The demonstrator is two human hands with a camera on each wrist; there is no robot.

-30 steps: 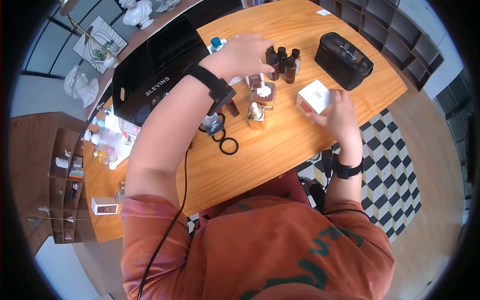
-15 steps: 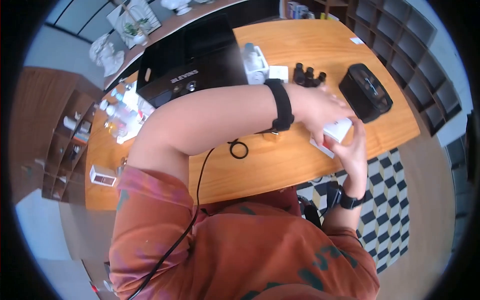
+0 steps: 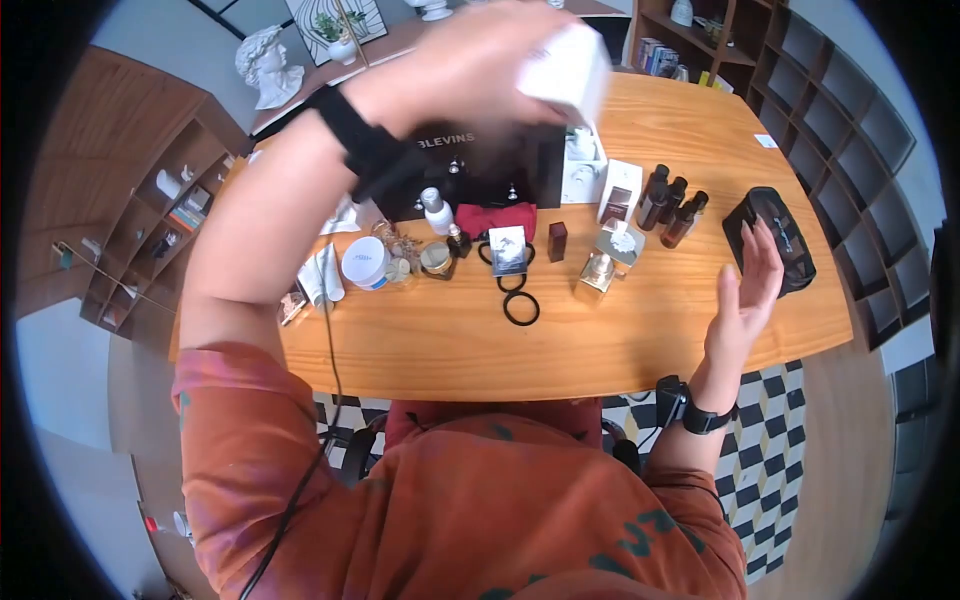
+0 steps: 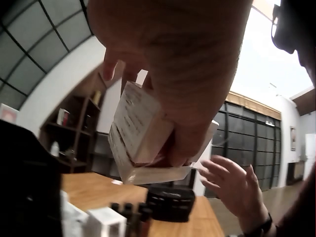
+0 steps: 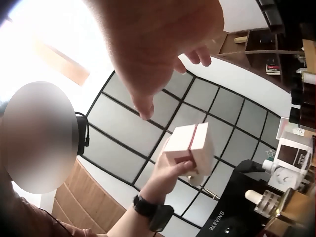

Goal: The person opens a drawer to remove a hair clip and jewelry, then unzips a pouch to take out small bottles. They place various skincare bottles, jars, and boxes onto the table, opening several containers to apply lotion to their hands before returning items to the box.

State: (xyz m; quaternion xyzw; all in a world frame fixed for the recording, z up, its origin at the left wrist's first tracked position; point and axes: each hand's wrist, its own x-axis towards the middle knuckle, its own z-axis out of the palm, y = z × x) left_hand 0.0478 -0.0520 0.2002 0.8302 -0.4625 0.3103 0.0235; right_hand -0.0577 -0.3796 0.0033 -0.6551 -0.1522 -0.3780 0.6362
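Observation:
My left hand [image 3: 480,60] holds a white box [image 3: 568,72] up in the air above the black BLEVINS case [image 3: 475,160]. In the left wrist view the thumb and fingers grip the white box [image 4: 140,131], which has small print on one side. The right wrist view shows a reddish band around the box [image 5: 190,148], held by the left hand [image 5: 170,173]. Raised over the table's right part, my right hand [image 3: 748,290] has its fingers extended and holds nothing; the black mesh-topped pouch [image 3: 770,240] lies just behind it.
On the wooden table [image 3: 450,350] stand several dark bottles [image 3: 678,205], a white-and-brown box [image 3: 620,192], a gold bottle [image 3: 595,275], black rings [image 3: 521,308], a small dark red box [image 3: 557,242] and a white jar [image 3: 366,262]. A white tray [image 3: 583,180] stands beside the case.
The left hand has lifted the white box from the table's right side and carried it up and leftward. The right hand has let go of the box and stands apart with fingers spread.

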